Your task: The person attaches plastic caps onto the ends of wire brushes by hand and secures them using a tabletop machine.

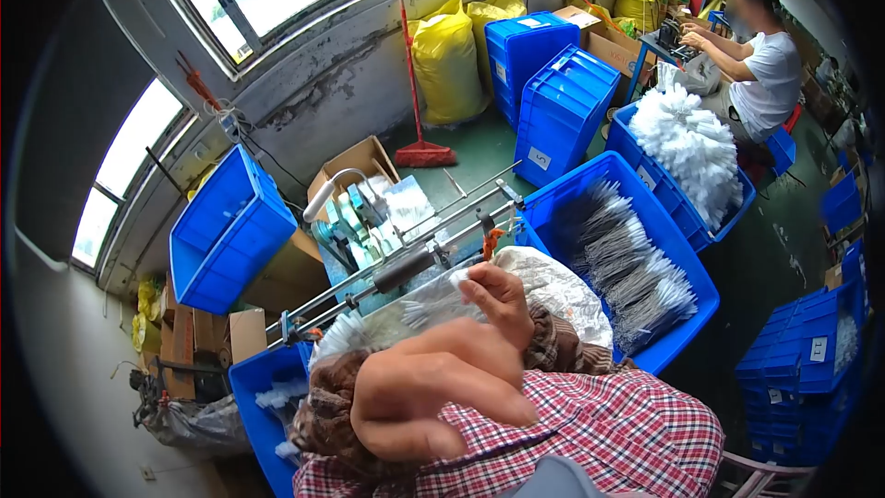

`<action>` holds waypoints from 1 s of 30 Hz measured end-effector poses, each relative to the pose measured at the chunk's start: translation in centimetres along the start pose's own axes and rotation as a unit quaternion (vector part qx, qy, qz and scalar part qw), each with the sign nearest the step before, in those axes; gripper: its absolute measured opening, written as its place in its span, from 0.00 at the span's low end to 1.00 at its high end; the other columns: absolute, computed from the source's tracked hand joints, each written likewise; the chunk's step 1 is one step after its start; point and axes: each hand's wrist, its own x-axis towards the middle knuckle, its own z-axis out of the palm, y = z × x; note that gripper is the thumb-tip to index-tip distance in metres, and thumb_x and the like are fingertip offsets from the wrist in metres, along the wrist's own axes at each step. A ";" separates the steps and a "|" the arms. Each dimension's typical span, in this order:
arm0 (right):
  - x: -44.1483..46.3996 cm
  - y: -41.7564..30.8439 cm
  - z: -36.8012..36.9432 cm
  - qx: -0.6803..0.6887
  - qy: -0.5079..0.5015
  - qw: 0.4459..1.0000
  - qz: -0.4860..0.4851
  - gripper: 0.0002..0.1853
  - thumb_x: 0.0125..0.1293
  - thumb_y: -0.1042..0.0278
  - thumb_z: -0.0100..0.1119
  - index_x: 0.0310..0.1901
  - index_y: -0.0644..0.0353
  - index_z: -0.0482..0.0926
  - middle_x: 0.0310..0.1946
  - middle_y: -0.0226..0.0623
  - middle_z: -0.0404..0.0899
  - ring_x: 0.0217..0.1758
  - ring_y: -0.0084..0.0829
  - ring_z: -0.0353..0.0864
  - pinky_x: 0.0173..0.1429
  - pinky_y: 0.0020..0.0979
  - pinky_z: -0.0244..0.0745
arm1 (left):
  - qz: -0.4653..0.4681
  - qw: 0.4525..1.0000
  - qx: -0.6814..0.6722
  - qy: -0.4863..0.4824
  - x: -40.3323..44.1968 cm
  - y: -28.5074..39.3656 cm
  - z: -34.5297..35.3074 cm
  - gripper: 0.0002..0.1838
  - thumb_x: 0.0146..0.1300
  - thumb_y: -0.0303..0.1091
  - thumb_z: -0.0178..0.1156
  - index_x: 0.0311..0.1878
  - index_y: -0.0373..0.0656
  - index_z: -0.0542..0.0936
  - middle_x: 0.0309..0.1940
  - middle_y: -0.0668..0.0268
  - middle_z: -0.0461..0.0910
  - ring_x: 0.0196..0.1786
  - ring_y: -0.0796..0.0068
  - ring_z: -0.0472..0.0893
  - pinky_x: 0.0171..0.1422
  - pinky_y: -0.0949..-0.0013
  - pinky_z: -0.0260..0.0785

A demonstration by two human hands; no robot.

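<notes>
My left hand (438, 383) is raised close to the camera, its thumb and index finger apart and pointing right. Nothing shows between those fingers. Just beyond it, my right hand (498, 300) has its thumb and fingers pinched together. A small white piece (459, 278) shows at their tips; its kind is unclear. Ahead of both hands runs a metal rail fixture (433, 254) with a dark roller (403, 270) and an orange-tied clamp (491, 242). White bristles (343, 334) lie beside my left wrist. A white woven sack (553, 286) is beside my right wrist.
On my right, a blue bin (705, 290) holds many thin wire brushes with white tips (636, 267). Another blue bin (616, 140) is heaped with white bristles. A red broom (424, 152) leans on the wall. Further back, a person (761, 65) sits working.
</notes>
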 end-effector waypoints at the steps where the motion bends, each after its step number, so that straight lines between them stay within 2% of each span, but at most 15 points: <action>1: -0.3 1.2 -0.1 0.003 -0.013 1.000 0.002 0.07 0.71 0.72 0.59 0.45 0.66 0.78 0.33 0.26 0.77 0.37 0.14 0.74 0.42 0.18 0.72 | 0.011 0.999 -0.036 -0.024 1.1 0.3 0.5 0.14 0.71 0.39 0.57 0.44 0.35 0.81 0.36 0.56 0.78 0.36 0.64 0.80 0.45 0.60 0.71; 5: -1.0 1.1 0.1 0.002 -0.026 0.999 0.033 0.07 0.71 0.71 0.60 0.44 0.66 0.78 0.33 0.26 0.76 0.36 0.14 0.73 0.41 0.18 0.72 | 0.084 0.981 -0.172 -0.039 2.9 -1.2 2.4 0.16 0.70 0.37 0.58 0.47 0.31 0.80 0.38 0.54 0.76 0.34 0.68 0.78 0.38 0.68 0.70; 8: -0.9 1.3 -0.5 0.015 -0.029 0.999 0.042 0.06 0.71 0.71 0.59 0.44 0.65 0.78 0.33 0.25 0.76 0.36 0.13 0.73 0.42 0.18 0.72 | 0.153 0.970 -0.177 -0.073 4.7 -2.4 2.3 0.15 0.67 0.34 0.59 0.46 0.28 0.81 0.36 0.56 0.76 0.33 0.71 0.75 0.36 0.71 0.67; 11: -0.9 0.7 -0.3 0.015 -0.034 0.998 0.057 0.06 0.71 0.72 0.59 0.45 0.65 0.78 0.33 0.24 0.76 0.36 0.13 0.72 0.42 0.19 0.71 | 0.046 0.983 -0.173 -0.045 3.5 -0.8 2.2 0.12 0.64 0.33 0.63 0.44 0.32 0.82 0.37 0.56 0.79 0.38 0.66 0.78 0.43 0.66 0.67; 14: -1.1 1.5 -0.7 0.009 -0.029 0.998 0.057 0.06 0.71 0.72 0.59 0.45 0.65 0.78 0.33 0.24 0.76 0.37 0.13 0.71 0.43 0.19 0.70 | 0.051 0.981 -0.179 -0.058 3.6 -1.5 1.7 0.13 0.69 0.37 0.60 0.44 0.36 0.82 0.37 0.57 0.79 0.36 0.66 0.79 0.40 0.65 0.70; 16: -0.9 1.7 -0.9 0.014 -0.016 0.998 0.054 0.06 0.71 0.73 0.59 0.46 0.66 0.79 0.34 0.26 0.77 0.37 0.15 0.73 0.43 0.20 0.71 | 0.063 0.978 -0.191 -0.048 3.7 -1.9 1.2 0.12 0.68 0.37 0.61 0.44 0.36 0.82 0.37 0.57 0.80 0.36 0.66 0.79 0.38 0.66 0.70; 18: -0.7 1.4 -0.9 0.017 -0.006 0.999 0.034 0.07 0.71 0.74 0.58 0.46 0.67 0.79 0.35 0.28 0.77 0.37 0.16 0.74 0.43 0.21 0.72 | 0.138 0.963 -0.210 -0.096 4.3 -3.3 0.7 0.11 0.67 0.32 0.60 0.44 0.32 0.82 0.35 0.55 0.79 0.34 0.68 0.78 0.37 0.68 0.71; 19: -0.5 1.2 -1.0 0.013 -0.011 1.000 0.026 0.07 0.71 0.75 0.58 0.47 0.68 0.79 0.36 0.29 0.78 0.38 0.17 0.75 0.44 0.21 0.72 | 0.100 0.964 -0.220 -0.110 4.1 -2.7 0.4 0.11 0.67 0.34 0.61 0.44 0.34 0.82 0.36 0.56 0.79 0.35 0.67 0.78 0.38 0.68 0.70; 22: -0.2 1.2 -1.7 -0.032 0.011 0.998 0.045 0.07 0.71 0.76 0.58 0.47 0.67 0.78 0.36 0.30 0.79 0.39 0.17 0.76 0.45 0.21 0.73 | 0.086 0.993 -0.082 0.016 2.6 -1.3 0.6 0.11 0.66 0.35 0.62 0.44 0.38 0.81 0.35 0.58 0.78 0.37 0.67 0.77 0.42 0.66 0.69; 24: 0.3 0.0 -2.6 0.046 0.027 0.998 0.019 0.07 0.70 0.78 0.58 0.47 0.67 0.78 0.36 0.30 0.79 0.39 0.18 0.78 0.46 0.22 0.74 | 0.096 0.989 0.074 0.085 0.2 -1.1 -1.2 0.10 0.65 0.33 0.61 0.44 0.38 0.81 0.35 0.58 0.78 0.37 0.68 0.77 0.44 0.66 0.69; 25: 1.2 -0.7 -3.1 -0.016 0.024 1.000 0.000 0.07 0.69 0.78 0.58 0.48 0.67 0.78 0.36 0.31 0.80 0.39 0.20 0.78 0.46 0.22 0.74 | 0.093 0.975 0.161 0.124 -1.3 -1.0 -2.1 0.09 0.64 0.31 0.61 0.44 0.37 0.80 0.35 0.58 0.77 0.37 0.68 0.77 0.45 0.65 0.69; 26: 2.1 -2.3 -2.8 -0.019 0.047 0.999 -0.003 0.08 0.70 0.77 0.58 0.48 0.67 0.79 0.36 0.31 0.80 0.39 0.20 0.79 0.45 0.22 0.74 | 0.084 0.947 0.264 0.164 -3.7 -1.1 -3.4 0.08 0.63 0.28 0.61 0.44 0.37 0.79 0.36 0.58 0.77 0.37 0.69 0.77 0.46 0.64 0.70; 28: 3.9 -2.8 -4.1 -0.071 0.060 0.995 -0.021 0.06 0.69 0.77 0.59 0.46 0.66 0.80 0.32 0.30 0.80 0.36 0.20 0.79 0.42 0.23 0.75 | -0.034 0.861 0.437 0.258 -8.2 -1.3 -4.7 0.10 0.61 0.24 0.61 0.46 0.36 0.79 0.39 0.58 0.78 0.41 0.69 0.78 0.49 0.64 0.70; 30: 6.1 -3.5 -4.1 -0.133 0.005 0.991 -0.027 0.05 0.69 0.76 0.59 0.44 0.65 0.80 0.29 0.28 0.79 0.31 0.18 0.78 0.36 0.21 0.75 | -0.195 0.744 0.556 0.316 -13.1 -2.2 -6.1 0.14 0.59 0.23 0.62 0.49 0.37 0.79 0.43 0.57 0.79 0.47 0.62 0.78 0.55 0.61 0.69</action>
